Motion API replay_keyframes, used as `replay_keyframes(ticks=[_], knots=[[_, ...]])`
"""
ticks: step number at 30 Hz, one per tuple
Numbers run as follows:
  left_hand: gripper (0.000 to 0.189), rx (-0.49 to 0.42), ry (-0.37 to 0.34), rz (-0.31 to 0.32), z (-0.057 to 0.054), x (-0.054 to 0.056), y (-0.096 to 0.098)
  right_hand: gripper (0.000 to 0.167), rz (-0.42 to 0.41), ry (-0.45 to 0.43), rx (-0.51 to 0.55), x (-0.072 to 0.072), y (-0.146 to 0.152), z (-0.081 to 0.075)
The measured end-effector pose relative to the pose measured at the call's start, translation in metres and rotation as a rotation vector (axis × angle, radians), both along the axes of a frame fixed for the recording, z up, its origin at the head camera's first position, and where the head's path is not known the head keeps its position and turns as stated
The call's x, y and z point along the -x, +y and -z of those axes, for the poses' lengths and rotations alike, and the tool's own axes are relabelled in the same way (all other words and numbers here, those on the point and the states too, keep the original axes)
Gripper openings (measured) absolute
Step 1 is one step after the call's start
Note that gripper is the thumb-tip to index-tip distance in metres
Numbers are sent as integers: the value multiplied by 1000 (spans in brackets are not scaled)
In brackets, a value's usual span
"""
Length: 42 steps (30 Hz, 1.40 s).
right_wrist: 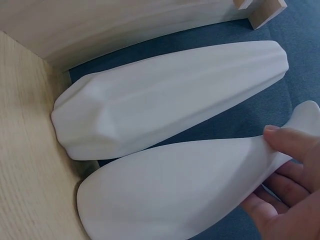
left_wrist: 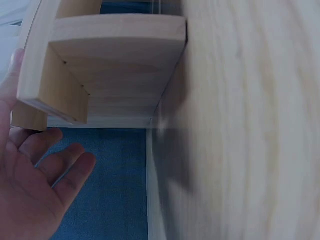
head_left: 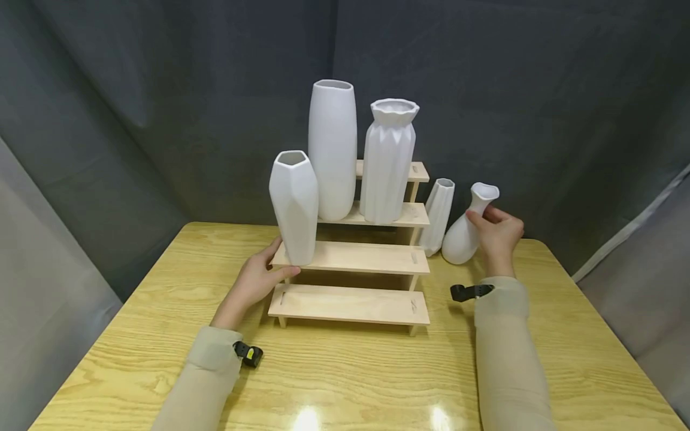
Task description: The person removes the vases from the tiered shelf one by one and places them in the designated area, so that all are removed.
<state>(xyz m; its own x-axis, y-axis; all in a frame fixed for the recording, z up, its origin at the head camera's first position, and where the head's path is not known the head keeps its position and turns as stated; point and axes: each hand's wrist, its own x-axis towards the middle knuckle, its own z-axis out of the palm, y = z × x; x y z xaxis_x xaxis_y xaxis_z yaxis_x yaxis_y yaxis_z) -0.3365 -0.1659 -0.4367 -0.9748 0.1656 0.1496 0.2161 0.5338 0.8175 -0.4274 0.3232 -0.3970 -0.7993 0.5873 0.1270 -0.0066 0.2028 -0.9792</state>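
Note:
My right hand (head_left: 498,234) pinches the neck of a white flared-mouth vase (head_left: 461,240), thumb on the near side. That vase leans to the right, its base low at the table; in the right wrist view the round-bodied vase (right_wrist: 165,190) lies close beside a slim ribbed vase (right_wrist: 170,97). At the left end of a stepped wooden stand (head_left: 356,257), my left hand (head_left: 254,276) grips a step, thumb along its front edge. The left wrist view has the hand (left_wrist: 30,185) with its lower fingers loosely bent below the plank. Just above it stands a faceted white vase (head_left: 295,206).
A tall smooth vase (head_left: 332,149) and a pleated vase (head_left: 389,164) stand side by side on a higher step. The stand is on a wood-grain table (head_left: 345,371), in front of a dark curtain (head_left: 226,108).

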Motion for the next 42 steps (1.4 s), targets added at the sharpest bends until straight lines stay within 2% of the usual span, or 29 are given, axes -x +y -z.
replay_keyframes(ticks=[6,14,23,32,42], knots=[[94,6,-2,-1,0,-4,-4,55,-27,-1,-37,6,-4,8],[96,19,12,-10,0,-5,-6,55,-48,27,-8,12,-7,10],[96,14,23,-3,3,-6,-3,57,-47,42,-74,10,-3,15],[96,9,24,9,4,-5,0,56,-50,52,-63,5,1,16],[95,-1,20,11,2,-3,2,57,-72,91,-145,4,6,21]])
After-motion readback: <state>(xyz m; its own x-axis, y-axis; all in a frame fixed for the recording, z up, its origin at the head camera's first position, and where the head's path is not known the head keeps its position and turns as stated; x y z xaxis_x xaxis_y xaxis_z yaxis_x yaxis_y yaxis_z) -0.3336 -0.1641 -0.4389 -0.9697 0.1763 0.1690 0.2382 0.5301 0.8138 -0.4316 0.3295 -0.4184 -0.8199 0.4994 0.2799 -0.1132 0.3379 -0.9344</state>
